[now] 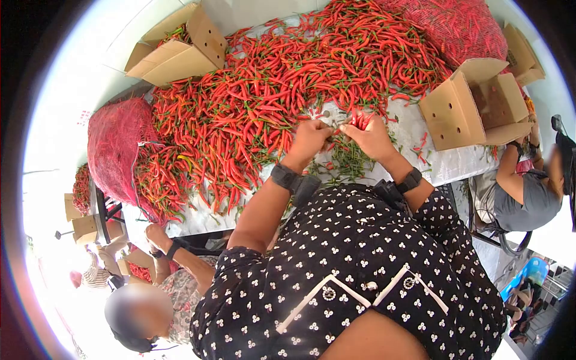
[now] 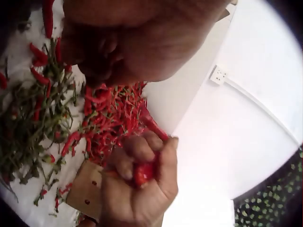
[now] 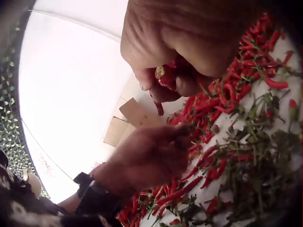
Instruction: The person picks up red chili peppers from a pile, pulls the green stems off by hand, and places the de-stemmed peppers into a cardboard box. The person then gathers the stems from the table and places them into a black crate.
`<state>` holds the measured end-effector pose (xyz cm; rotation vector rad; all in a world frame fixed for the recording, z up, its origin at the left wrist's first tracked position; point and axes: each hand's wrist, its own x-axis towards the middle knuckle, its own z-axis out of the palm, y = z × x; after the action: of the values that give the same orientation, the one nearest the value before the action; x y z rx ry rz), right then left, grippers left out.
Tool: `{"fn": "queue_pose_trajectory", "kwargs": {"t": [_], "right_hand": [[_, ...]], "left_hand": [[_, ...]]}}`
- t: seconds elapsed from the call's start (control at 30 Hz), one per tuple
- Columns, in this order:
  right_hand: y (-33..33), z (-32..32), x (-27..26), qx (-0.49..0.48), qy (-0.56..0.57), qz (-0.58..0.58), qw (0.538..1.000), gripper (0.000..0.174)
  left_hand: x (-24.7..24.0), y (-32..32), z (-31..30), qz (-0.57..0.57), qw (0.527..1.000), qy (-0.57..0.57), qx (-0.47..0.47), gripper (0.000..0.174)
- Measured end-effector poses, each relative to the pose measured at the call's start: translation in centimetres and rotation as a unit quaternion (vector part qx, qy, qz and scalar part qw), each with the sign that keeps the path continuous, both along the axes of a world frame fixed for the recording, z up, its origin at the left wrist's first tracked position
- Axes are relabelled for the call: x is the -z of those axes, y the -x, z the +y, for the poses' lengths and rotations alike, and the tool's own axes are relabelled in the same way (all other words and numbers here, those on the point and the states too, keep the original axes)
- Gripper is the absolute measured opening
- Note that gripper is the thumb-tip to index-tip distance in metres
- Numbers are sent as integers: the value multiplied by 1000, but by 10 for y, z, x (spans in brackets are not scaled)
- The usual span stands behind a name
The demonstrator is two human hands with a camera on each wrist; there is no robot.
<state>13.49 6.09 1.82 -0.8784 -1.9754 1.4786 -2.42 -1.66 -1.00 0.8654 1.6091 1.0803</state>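
My right hand [image 1: 373, 141] grips red chillies [image 2: 144, 174], their cut-looking ends showing between curled fingers in both wrist views. One slim chilli [image 2: 154, 124] sticks out past its thumb. Close by on the left, my left hand [image 1: 309, 143] has bent fingers, the tips near the right thumb. Its inner side lies in shadow in the left wrist view and it is blurred in the right, so I cannot tell whether it pinches anything. Below both hands lies a heap of green stems [image 1: 345, 161] with a few red bits. A broad pile of red chillies [image 1: 258, 99] spreads beyond them.
Open cardboard boxes stand at right [image 1: 447, 114] and back left [image 1: 180, 57]. Full red mesh sacks flank the pile at left [image 1: 117, 150] and back right [image 1: 453, 27]. White sheeting [image 1: 441, 168] covers the table. Other people sit at left [image 1: 192, 276] and right [image 1: 522, 198].
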Motion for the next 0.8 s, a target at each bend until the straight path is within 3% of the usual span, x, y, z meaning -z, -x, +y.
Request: {"fn": "queue_pose_trajectory", "kwargs": {"t": [0.03, 0.07, 0.13, 0.17, 0.2, 0.23, 0.27, 0.33, 0.47, 0.53, 0.67, 0.73, 0.77, 0.8], "right_hand": [[1, -3, -16, 11, 77, 52, 996, 11], [1, -4, -25, 22, 154, 105, 982, 10], [-3, 0, -23, 57, 218, 145, 964, 13], [-4, 4, -22, 87, 281, 185, 938, 17], [-13, 14, -7, 55, 362, 224, 903, 12], [-15, 17, 3, 54, 363, 224, 903, 12], [-15, 20, 14, 66, 406, 237, 880, 13], [-15, 19, 17, 86, 478, 221, 846, 15], [-16, 14, 15, 59, 478, 192, 855, 16], [-15, 11, 12, 40, 446, 170, 878, 12], [-18, 10, 15, 25, 416, 136, 899, 12], [-17, 9, 15, 37, 395, 78, 914, 14], [-16, 7, 13, 36, 396, 78, 914, 14], [-14, 6, 7, 14, 381, 64, 922, 14]], "left_hand": [[1, 4, 0, -98, 995, 12, -33, 20], [2, 10, -3, -98, 995, 12, -32, 20], [-5, 17, -7, -18, 993, 34, 114, 22], [0, 18, -8, -18, 993, 35, 115, 22], [10, 21, -9, 130, 978, -36, 161, 21], [10, 22, -10, 275, 934, -106, 201, 20], [11, 23, -10, 276, 935, -105, 199, 20], [0, 19, -9, 436, 876, -167, 125, 12], [15, 13, 0, 472, 841, -237, 115, 15], [17, 11, 4, 509, 825, -159, 188, 17], [15, 11, 7, 477, 842, -192, 161, 15], [-12, 7, 6, 322, 925, -183, 83, 13], [-15, 7, 6, 323, 925, -182, 82, 13], [-16, 8, 7, 246, 954, -156, 73, 15]]}}
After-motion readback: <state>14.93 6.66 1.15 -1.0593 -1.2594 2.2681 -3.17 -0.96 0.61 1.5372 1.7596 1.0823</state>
